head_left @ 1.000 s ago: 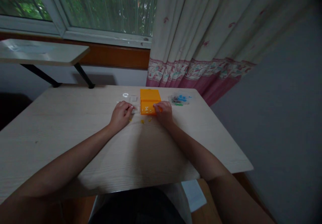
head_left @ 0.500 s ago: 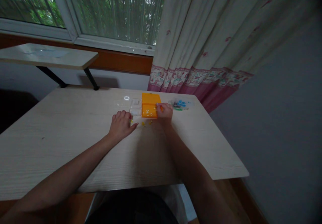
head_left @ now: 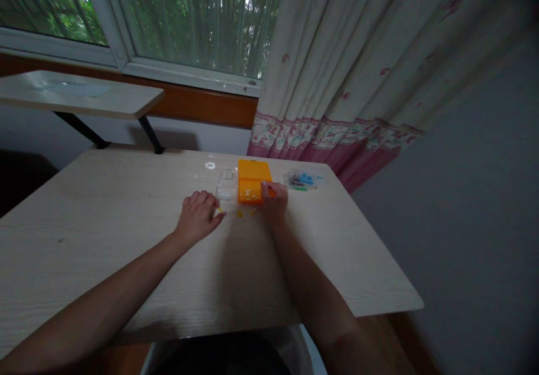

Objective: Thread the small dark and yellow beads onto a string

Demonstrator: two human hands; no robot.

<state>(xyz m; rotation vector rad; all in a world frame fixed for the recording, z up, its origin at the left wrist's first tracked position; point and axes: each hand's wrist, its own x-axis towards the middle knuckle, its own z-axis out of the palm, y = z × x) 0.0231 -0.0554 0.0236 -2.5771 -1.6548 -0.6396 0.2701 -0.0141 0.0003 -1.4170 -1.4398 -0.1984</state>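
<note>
My left hand point(head_left: 197, 214) rests at the left of the work area, thumb and fingertips closed around a small yellow piece point(head_left: 219, 210). My right hand point(head_left: 274, 200) is over the right side of an open orange box point(head_left: 254, 170). Its thumb and fingers are pinched together, and what they hold is too small to make out. Several tiny white bits point(head_left: 247, 193) lie in the box's near half. Just in front of the box are small yellow pieces point(head_left: 240, 214). A clear plastic case point(head_left: 226, 188) lies open between the box and my left hand.
Right of the box stands a clear tray point(head_left: 311, 186) with blue, dark and green small items. A raised shelf point(head_left: 126, 97) on black legs is at the table's point(head_left: 168, 296) back left. Behind hang a floral curtain point(head_left: 311, 83) and a window.
My left thumb has drawn in toward the fingertips, around the yellow piece. My right hand stays pinched at the box's right side. The view has shifted slightly.
</note>
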